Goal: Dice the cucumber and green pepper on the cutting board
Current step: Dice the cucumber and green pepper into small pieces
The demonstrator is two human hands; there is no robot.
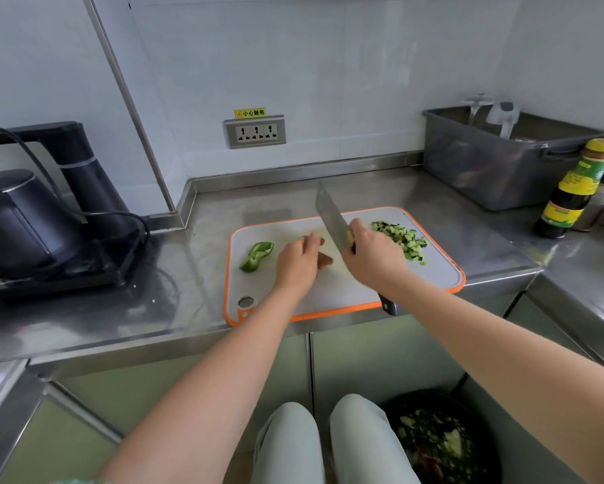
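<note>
head: right hand [370, 256] grips broad steel cleaver [330, 214]; cucumber [401, 239] cubed.

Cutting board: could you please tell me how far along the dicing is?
Done: a pile of small green cucumber dice lies far right on the white, orange-rimmed cutting board. In hand: the right hand grips a raised steel cleaver. Left: the curled green pepper piece, undiced, beside the left hand.
</note>
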